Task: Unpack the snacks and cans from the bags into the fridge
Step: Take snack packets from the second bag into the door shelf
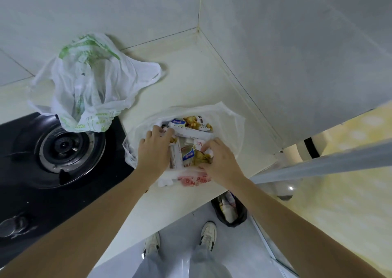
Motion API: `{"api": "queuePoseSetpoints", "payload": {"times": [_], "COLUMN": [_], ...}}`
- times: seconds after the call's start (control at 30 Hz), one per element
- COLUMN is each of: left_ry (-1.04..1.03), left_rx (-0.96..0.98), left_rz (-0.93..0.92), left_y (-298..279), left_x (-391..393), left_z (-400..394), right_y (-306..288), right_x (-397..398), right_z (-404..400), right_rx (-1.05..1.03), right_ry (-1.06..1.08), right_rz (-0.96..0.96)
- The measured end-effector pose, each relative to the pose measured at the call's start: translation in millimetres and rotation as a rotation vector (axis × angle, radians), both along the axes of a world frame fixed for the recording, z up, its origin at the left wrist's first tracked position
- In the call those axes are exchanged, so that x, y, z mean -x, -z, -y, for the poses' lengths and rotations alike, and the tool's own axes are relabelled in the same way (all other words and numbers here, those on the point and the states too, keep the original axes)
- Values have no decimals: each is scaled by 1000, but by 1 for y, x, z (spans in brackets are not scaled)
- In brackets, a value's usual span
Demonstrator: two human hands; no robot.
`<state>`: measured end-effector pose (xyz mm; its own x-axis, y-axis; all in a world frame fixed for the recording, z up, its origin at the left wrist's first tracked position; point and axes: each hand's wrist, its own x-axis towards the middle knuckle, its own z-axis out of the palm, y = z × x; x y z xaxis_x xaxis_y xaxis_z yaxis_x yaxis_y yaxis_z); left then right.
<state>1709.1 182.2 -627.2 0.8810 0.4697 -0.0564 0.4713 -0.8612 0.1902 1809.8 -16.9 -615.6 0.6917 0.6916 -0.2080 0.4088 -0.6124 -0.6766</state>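
Note:
A clear plastic bag with red print [229, 118] lies open on the pale counter, full of several snack packets [192, 127] in white, blue and yellow. My left hand [156, 148] reaches into the bag's left side, fingers curled over packets. My right hand [220, 161] is in the bag's right side, fingertips pinching a white and red packet [200, 144]. A second white bag with green print [89, 82] stands slack at the back left, its contents hidden. The fridge is not in view.
A black gas hob [59, 148] with a round burner sits left of the bags, and the green-print bag overlaps its corner. Tiled walls meet in a corner behind. A black bin bag [231, 212] stands on the floor by my feet, below the counter edge [169, 220].

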Motion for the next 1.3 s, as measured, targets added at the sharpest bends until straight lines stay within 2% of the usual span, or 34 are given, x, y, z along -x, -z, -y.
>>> {"api": "queuePoseSetpoints", "payload": {"times": [0.2,0.4,0.5,0.63,0.8,0.97,1.17,1.3], "left_ry": [35,194,372,713,1053,1445,1856,2094], "left_rx": [165,464,600,624,705,764,917,980], "left_rz": [132,398,445,542,597,548,541,504], "left_y": [-40,-136,-198,-274,-344,-395,-448,-464], "left_x": [1,-20,-30,-41,-44,-9,98,191], "left_z": [-11,1,17,57,168,320,512,624], "right_y": [-39,-124,-182,-255,-325,-384,-425,-430], "right_x": [-1,-2,10,52,129,231,387,501], "right_z": [2,7,32,91,191,303,429,495], "right_rx": [-220,-422,-477,-537,-552,-453,-389,-238], "right_ry": [86,239,347,567,837,1094,1456,1705], "right_rz": [93,231,282,376,471,661,835,916]}}
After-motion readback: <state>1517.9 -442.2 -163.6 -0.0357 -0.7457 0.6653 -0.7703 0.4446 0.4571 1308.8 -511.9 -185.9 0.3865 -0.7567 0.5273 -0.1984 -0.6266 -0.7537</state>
